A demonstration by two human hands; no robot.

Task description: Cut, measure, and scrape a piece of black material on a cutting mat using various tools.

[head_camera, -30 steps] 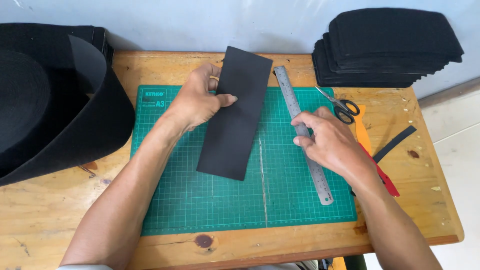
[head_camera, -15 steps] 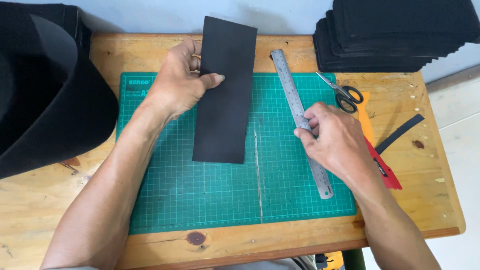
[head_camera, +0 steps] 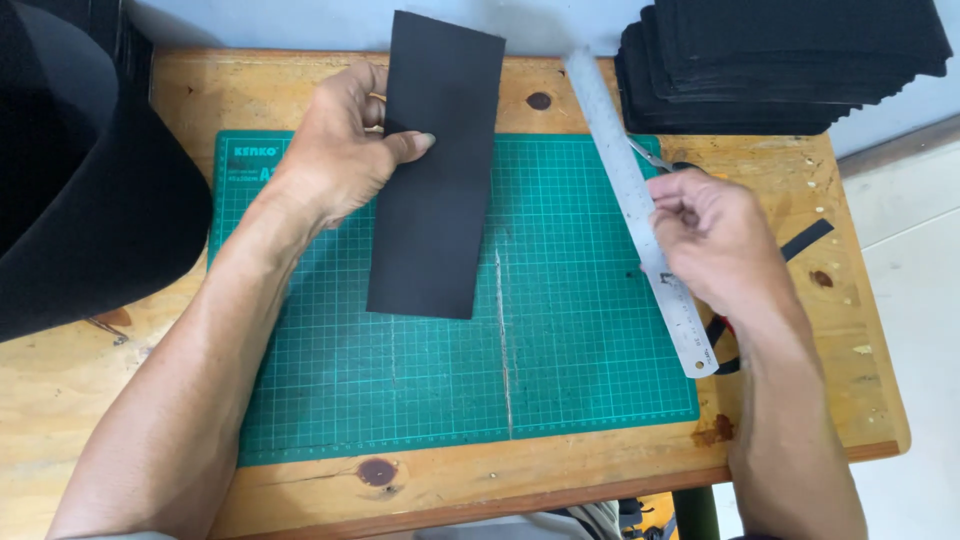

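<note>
Since before, the sheet (head_camera: 435,170) slid farther away; left hand (head_camera: 340,150) pinches its near-upright length, right hand (head_camera: 715,235) grips the ruler (head_camera: 630,190).

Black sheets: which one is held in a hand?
The single black rectangular sheet over the green cutting mat, pinched by the left hand; the others sit stacked at the table's far-right corner.

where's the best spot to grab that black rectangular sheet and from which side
Grip the black sheet on a long edge near its upper end, from the left, as the left hand does: thumb on top, fingers beneath. It is thin, flat and long, overhanging the green cutting mat, so that edge is free.
</note>
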